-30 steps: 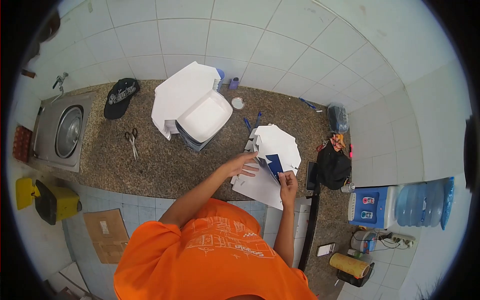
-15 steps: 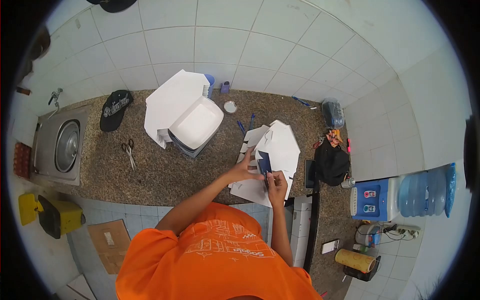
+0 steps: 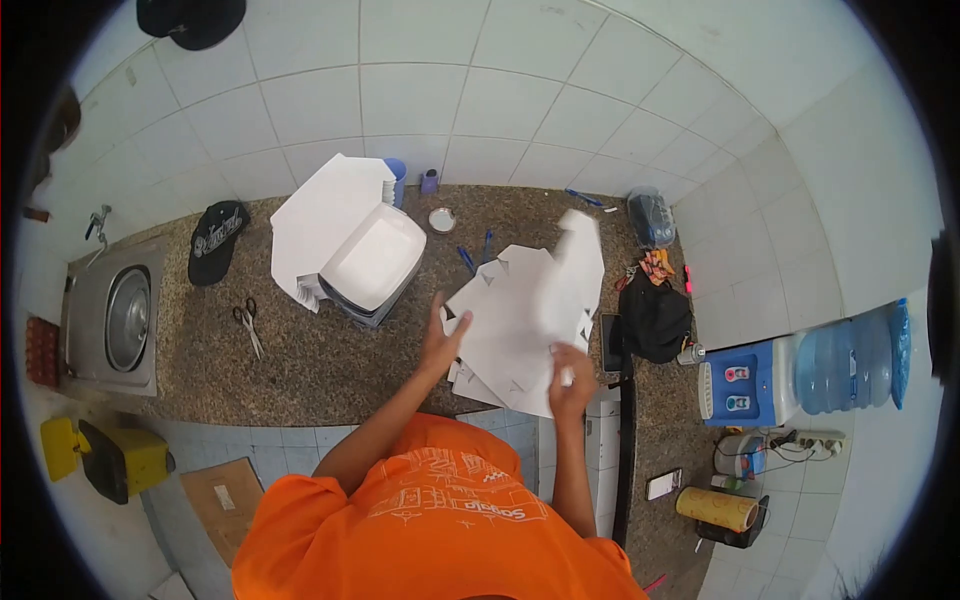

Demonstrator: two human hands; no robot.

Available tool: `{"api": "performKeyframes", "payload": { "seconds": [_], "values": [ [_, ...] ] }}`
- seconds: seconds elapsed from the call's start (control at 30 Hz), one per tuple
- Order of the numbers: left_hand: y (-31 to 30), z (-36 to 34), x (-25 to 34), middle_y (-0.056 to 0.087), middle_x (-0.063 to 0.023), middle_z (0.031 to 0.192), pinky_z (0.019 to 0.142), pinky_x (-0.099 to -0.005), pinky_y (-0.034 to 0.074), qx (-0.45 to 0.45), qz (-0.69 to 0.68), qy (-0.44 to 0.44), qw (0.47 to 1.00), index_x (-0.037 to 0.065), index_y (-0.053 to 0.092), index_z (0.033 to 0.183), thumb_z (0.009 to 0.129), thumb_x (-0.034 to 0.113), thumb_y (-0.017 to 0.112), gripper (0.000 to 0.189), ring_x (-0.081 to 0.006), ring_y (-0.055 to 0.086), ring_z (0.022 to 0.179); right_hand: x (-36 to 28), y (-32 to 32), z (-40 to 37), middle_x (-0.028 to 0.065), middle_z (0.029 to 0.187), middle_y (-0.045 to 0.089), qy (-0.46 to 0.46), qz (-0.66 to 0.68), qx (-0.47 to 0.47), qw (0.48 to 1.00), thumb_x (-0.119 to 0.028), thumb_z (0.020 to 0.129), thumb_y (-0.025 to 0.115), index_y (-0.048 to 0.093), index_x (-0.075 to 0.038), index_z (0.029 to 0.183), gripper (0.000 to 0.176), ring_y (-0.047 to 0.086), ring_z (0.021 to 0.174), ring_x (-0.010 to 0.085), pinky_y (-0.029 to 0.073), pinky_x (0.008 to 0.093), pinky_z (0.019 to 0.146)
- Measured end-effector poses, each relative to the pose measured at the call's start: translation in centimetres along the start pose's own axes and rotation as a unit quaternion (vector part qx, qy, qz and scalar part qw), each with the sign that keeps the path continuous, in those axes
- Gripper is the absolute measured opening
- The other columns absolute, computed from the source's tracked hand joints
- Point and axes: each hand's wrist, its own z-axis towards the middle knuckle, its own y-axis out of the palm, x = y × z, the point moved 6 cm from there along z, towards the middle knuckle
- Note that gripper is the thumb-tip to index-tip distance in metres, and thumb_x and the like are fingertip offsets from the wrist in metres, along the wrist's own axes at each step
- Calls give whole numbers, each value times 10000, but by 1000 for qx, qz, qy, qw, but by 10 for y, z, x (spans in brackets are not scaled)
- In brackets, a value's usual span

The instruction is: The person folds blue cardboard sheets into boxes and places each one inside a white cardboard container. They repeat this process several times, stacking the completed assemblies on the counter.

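Observation:
A white die-cut cardboard sheet (image 3: 505, 315) with notched edges lies spread on the counter in front of me, its right part blurred by motion and partly raised. My left hand (image 3: 437, 338) grips its left edge, thumb on top. The fingers of my right hand (image 3: 571, 383) are curled closed on the lower right part of the same sheet. Another white cardboard piece (image 3: 474, 388) shows underneath, near the counter's front edge. Left of these, a stack of white cardboard sheets (image 3: 325, 220) stands beside a stack of white trays with dark outsides (image 3: 372, 258).
Scissors (image 3: 249, 328), a black cap (image 3: 216, 242) and a sink (image 3: 128, 318) are to the left. Blue pens (image 3: 466, 258) and a round lid (image 3: 441, 220) lie behind the sheet. A black bag (image 3: 655, 315) and water dispenser (image 3: 742, 388) stand on the right.
The cardboard has been spread wider, and its dark blue panel no longer shows. My left hand has moved left to the sheet's edge; my right hand has shifted slightly right and down.

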Motion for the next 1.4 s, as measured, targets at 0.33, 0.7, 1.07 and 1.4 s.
{"api": "performKeyframes", "payload": {
  "seconds": [0.33,0.7,1.07,1.4],
  "values": [
    [-26,-32,79,725,-92,1134,937,-340,530,-315,-114,-129,933,-31,660,1249,942,135,717,354,-177,679,1043,49,2,-53,151,1286,652,306,134,15,943,-150,973,711,617,17,1270,353,589,1219,223,403,396,1094],
    [34,-53,141,643,-153,1266,956,-334,511,-234,-175,-143,946,-73,551,1339,959,226,743,520,-195,623,1119,-112,29,-10,268,1578,406,64,-64,-276,957,-139,762,857,521,-72,1468,785,310,1523,399,260,488,1226],
    [62,-80,126,717,-34,941,728,-268,557,-234,-210,-212,925,16,706,1062,965,159,737,176,-121,685,822,-96,-13,-17,215,1365,644,-1,-121,-13,993,-15,904,715,704,-30,1273,370,608,1291,379,469,432,1086],
    [76,-97,135,712,-19,1073,787,-316,564,-358,-254,-207,874,67,677,1172,1059,272,600,247,-122,682,927,-80,-17,-28,232,1468,569,172,80,74,979,-25,926,683,661,-34,1356,432,547,1375,355,423,405,1129]
  ]
}}
